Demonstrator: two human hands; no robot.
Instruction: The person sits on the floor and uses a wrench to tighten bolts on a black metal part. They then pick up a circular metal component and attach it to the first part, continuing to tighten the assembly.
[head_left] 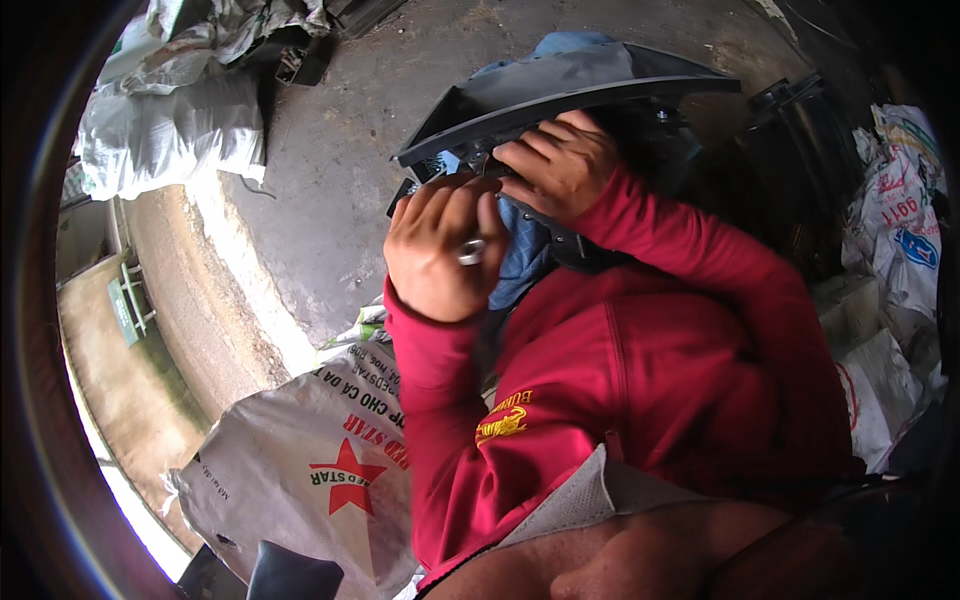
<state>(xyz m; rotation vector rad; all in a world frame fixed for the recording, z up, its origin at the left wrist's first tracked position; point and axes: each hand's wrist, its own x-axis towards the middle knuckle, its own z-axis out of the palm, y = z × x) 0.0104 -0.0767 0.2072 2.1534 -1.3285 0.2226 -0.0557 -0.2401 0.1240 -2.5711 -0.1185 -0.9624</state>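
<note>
A large black plastic part (pixel 600 72) with a long raised rim rests over my lap, against blue denim (pixel 522 262). My left hand (pixel 445 240), wearing a silver ring (pixel 471 251), has its fingers curled over the part's near left corner. Close beside it, my right hand (pixel 562 165) is bent against the underside of the rim, with fingertips closed together. Whatever lies between those fingertips is hidden. Between and below the hands, small dark fittings of the part show only partly.
A white printed sack (pixel 300 470) with a red star stands at my left. White plastic bags (pixel 175 130) lie at the far left beside a small dark box (pixel 300 62). More black parts (pixel 805 130) and printed sacks (pixel 900 215) sit at the right, on grey floor (pixel 330 150).
</note>
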